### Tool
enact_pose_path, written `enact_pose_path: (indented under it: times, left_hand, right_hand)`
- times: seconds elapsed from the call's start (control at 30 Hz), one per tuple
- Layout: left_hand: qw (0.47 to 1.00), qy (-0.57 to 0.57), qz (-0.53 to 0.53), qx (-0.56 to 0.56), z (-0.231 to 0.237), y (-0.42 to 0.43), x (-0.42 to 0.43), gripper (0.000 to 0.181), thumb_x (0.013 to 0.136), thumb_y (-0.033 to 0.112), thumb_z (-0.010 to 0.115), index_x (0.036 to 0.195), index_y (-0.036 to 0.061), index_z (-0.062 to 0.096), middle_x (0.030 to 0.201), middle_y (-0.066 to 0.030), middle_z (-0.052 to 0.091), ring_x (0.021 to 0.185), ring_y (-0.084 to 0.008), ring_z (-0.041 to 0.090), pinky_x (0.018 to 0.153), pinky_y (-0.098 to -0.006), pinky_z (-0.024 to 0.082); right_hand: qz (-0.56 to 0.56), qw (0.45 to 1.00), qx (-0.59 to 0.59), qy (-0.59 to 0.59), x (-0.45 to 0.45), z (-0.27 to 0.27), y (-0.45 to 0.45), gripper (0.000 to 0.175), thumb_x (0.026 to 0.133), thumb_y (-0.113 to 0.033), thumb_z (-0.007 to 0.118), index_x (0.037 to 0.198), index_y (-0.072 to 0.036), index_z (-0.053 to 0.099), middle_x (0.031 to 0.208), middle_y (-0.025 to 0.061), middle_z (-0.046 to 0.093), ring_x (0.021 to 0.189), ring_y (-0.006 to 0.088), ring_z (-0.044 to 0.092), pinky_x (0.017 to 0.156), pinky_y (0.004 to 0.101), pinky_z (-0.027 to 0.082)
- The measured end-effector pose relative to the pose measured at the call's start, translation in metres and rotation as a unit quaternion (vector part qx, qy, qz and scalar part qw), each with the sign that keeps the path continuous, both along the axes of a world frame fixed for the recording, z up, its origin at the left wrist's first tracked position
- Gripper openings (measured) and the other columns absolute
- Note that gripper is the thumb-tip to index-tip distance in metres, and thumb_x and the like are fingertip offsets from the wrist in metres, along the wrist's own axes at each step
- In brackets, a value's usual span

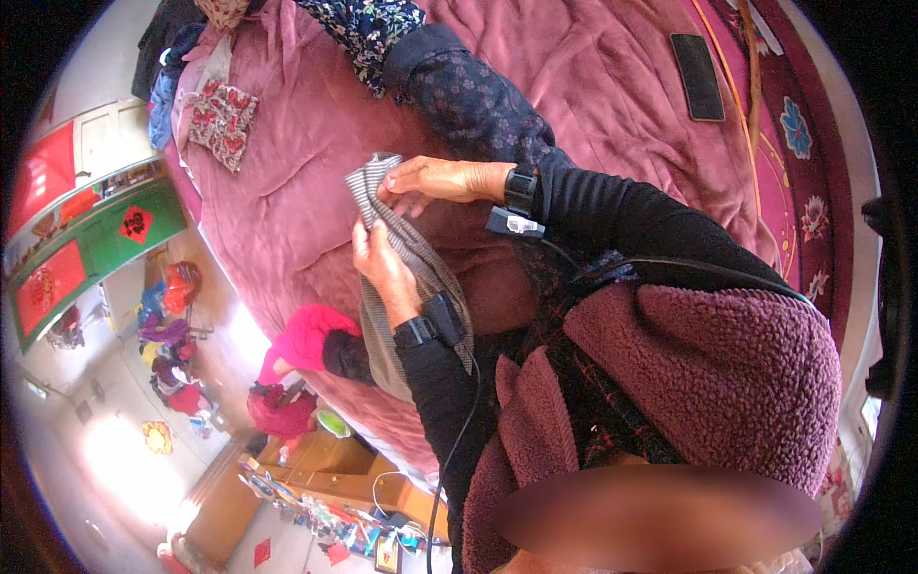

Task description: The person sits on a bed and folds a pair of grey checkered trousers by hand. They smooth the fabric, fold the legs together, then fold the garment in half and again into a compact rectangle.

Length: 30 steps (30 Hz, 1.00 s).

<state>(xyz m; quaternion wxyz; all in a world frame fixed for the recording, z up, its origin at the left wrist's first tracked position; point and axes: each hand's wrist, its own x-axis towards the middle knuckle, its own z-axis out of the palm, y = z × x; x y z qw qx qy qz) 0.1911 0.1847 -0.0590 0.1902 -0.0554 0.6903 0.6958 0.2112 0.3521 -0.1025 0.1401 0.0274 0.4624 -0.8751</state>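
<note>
A striped grey-and-beige knit garment [423,252] hangs across my left forearm side, its paler, narrow end raised in front of me. My left hand [384,262] grips the fabric from below, thumb on the striped face. On the other side of that raised end, my right hand [437,181] has its thumb and index finger at the folded edge, other fingers loosely curled. The garment's lower part drops behind my left wrist and is partly hidden. Black straps with small devices circle both wrists.
A pink blanket [301,186] covers the bed beneath. A patterned cloth bundle [222,125] lies far left, a dark phone [697,77] at upper right. A bright pink garment [308,337] sits at the bed's edge. Cables run along both sleeves. A wooden cabinet [323,477] stands beside the bed.
</note>
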Motion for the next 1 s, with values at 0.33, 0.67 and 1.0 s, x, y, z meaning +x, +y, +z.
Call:
enact_pose_path:
  times: [0.33, 0.67, 1.0]
  left_hand:
    - [0.999, -0.017, 0.004, 0.037, -0.006, -0.017, -0.007, 0.035, 0.093, 0.009, 0.055, 0.125, -0.0075, 0.055, 0.115, -0.0113, 0.06, 0.102, -0.0186, 0.058, 0.09, -0.0308, 0.048]
    - [0.986, -0.084, -0.042, 0.141, 0.002, -0.032, -0.004, 0.04, 0.09, 0.007, 0.049, 0.128, -0.0055, 0.051, 0.12, -0.0105, 0.057, 0.109, -0.0211, 0.055, 0.097, -0.0336, 0.044]
    - [0.998, -0.015, 0.034, -0.046, -0.006, -0.028, -0.013, 0.026, 0.092, 0.011, 0.062, 0.114, -0.0028, 0.058, 0.105, -0.0082, 0.062, 0.092, -0.0174, 0.058, 0.083, -0.0302, 0.047]
  right_hand:
    - [0.058, 0.994, 0.09, -0.001, -0.009, -0.006, -0.011, 0.041, 0.095, -0.01, 0.05, 0.135, -0.007, 0.057, 0.12, 0.0078, 0.064, 0.104, 0.0179, 0.061, 0.088, 0.0335, 0.052]
    - [0.035, 0.995, 0.088, 0.041, -0.011, -0.01, -0.018, 0.04, 0.092, -0.008, 0.053, 0.13, -0.01, 0.062, 0.114, 0.0057, 0.066, 0.093, 0.0153, 0.061, 0.079, 0.0296, 0.053]
    - [0.043, 0.997, 0.056, 0.019, -0.011, -0.007, -0.022, 0.03, 0.092, -0.011, 0.055, 0.12, -0.009, 0.066, 0.105, 0.0022, 0.069, 0.091, 0.011, 0.061, 0.077, 0.0262, 0.051]
